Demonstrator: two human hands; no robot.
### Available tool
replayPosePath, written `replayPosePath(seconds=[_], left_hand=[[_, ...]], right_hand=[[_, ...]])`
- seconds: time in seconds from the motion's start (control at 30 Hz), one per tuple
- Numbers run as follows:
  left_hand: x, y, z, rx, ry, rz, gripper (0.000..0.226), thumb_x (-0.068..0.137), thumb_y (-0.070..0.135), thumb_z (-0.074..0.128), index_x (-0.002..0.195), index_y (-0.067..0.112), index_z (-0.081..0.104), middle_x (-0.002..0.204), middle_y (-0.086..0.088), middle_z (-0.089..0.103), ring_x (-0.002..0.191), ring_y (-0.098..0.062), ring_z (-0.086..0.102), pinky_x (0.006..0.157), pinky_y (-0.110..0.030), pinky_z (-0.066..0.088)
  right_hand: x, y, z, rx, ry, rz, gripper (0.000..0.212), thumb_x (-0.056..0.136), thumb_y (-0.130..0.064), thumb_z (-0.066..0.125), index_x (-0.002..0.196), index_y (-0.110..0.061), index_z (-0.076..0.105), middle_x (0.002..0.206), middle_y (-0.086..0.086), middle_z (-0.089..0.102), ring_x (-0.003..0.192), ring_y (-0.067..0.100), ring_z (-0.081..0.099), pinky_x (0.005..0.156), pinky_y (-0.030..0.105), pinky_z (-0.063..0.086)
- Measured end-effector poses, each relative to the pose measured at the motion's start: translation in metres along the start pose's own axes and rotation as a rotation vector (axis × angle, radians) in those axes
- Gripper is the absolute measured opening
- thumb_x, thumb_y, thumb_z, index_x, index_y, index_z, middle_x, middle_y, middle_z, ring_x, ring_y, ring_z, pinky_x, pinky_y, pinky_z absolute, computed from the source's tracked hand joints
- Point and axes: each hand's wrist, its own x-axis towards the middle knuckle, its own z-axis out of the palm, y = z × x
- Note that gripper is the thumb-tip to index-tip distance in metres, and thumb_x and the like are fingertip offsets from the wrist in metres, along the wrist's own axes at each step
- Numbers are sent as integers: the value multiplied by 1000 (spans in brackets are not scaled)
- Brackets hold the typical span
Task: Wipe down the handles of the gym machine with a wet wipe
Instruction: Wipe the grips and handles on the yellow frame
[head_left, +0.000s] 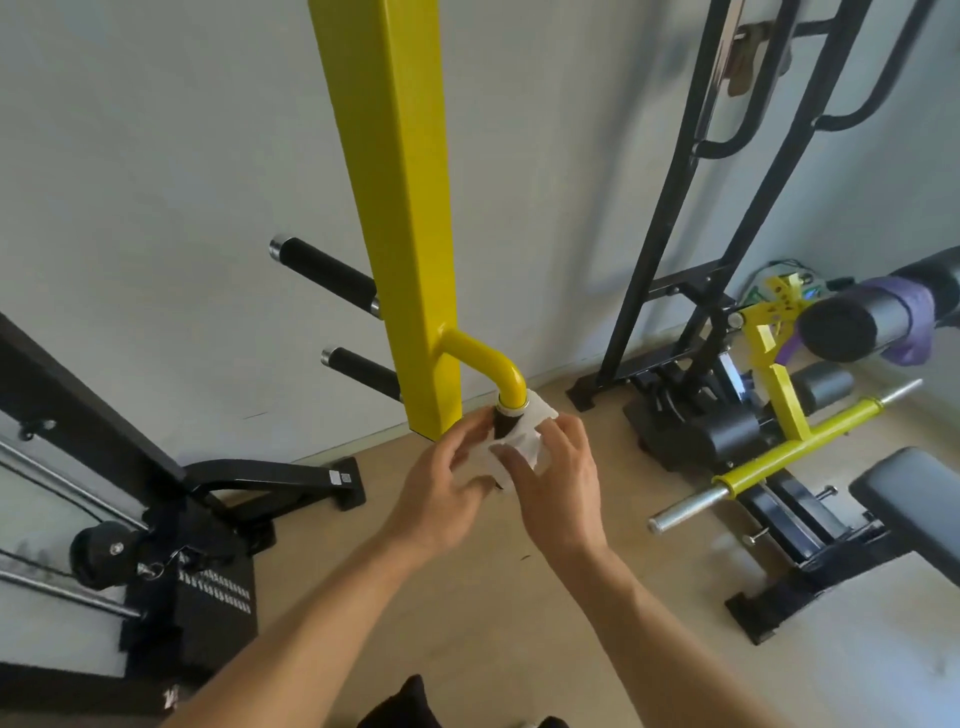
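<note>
Wet wipe (524, 434) is draped over the black handle grip (503, 423), right under the chrome collar where the curved yellow tube (488, 364) drops off the yellow post (410, 218). Grip sits just beside the post's lower end, on the side toward the bench. Part of the black grip shows bare on the post side, so the wrap isn't closed yet.

My right hand (558, 483) is on the wipe, fingers curled and pinching the cloth vs the grip. My left hand (441, 493) is on the post side of the grip, fingers spread wide and loose, tips touching the wipe edge, not clamped on anything.

Step, as I read it: setting the wipe round this handle, wiping stroke not started or only just. Next move needs the wipe closed round the grip, then twist + slide down its length w/ steady squeeze; risk is the cloth bunching or slipping off the end.

Further out: two black pegs (324, 270) stick out the far side of the post, still to do if they count as handles. Black bench pad (914, 499) and yellow bar (795, 441) lie well apart from the post, over the tan floor (467, 597).
</note>
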Motion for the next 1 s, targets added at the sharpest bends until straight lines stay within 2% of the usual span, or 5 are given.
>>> replayPosePath(seconds=[0.1, 0.33, 0.8, 0.9, 1.0], left_hand=[[2, 1, -3, 30, 24, 59, 76, 83, -12, 57, 123, 52, 51, 123, 43, 57, 129, 11, 48, 108, -12, 38], [13, 37, -29, 336, 257, 745, 42, 92, -2, 60, 134, 1, 56, 138, -3, 59, 133, -12, 52, 107, -28, 45], [47, 39, -41, 884, -52, 803, 57, 96, 7, 42, 151, 19, 39, 161, 1, 33, 153, -17, 17, 122, -49, 19], [52, 41, -45, 871, -83, 791, 57, 95, 12, 31, 150, 18, 41, 160, 1, 35, 153, -18, 20, 121, -50, 21], [55, 42, -47, 855, -69, 793, 60, 91, 11, 27, 148, 17, 44, 157, 0, 40, 151, -19, 25, 120, -50, 24]], right_hand=[[12, -7, 14, 133, 53, -36, 20, 94, -42, 66, 91, -26, 54, 87, -11, 58, 74, 8, 58, 60, 22, 46], [23, -3, 38, 231, -2, -19, 26, 95, -43, 60, 112, -29, 47, 81, -7, 60, 68, 11, 58, 61, 22, 44], [9, 5, 38, 179, -16, -39, 55, 88, -68, 53, 131, -37, 39, 122, -3, 60, 104, 18, 61, 86, 35, 52], [-13, 23, 35, 4, -84, -142, 63, 101, -49, 46, 150, -13, 31, 147, -1, 43, 131, 13, 43, 111, 33, 39], [-9, 26, 33, -146, 63, -137, 40, 98, -26, 62, 132, -8, 50, 123, 1, 54, 106, 14, 48, 90, 37, 50]])
